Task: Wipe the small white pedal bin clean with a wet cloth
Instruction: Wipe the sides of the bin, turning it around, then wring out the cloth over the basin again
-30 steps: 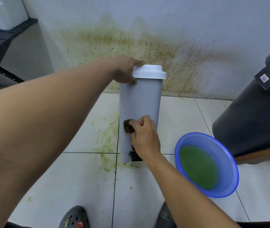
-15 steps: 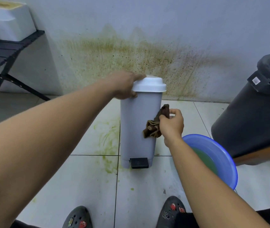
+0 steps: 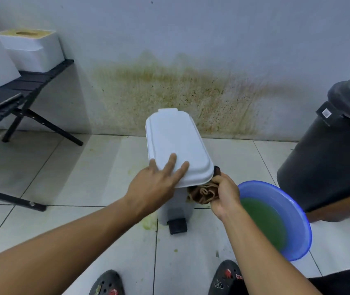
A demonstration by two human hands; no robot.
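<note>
My left hand point(image 3: 154, 186) lay flat, fingers spread, on the white pedal bin point(image 3: 176, 145) lid; my right hand point(image 3: 223, 194) clutched the brown cloth point(image 3: 201, 193) beneath its rim.

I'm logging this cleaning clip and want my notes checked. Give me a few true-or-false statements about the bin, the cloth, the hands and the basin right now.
1. The left hand lies flat on the white lid of the pedal bin. True.
2. The brown cloth is soaking in the blue basin. False: the right hand holds it against the bin, under the lid's edge.
3. The basin holds green water. True.
4. The black pedal faces the wall. False: it faces the person.
</note>
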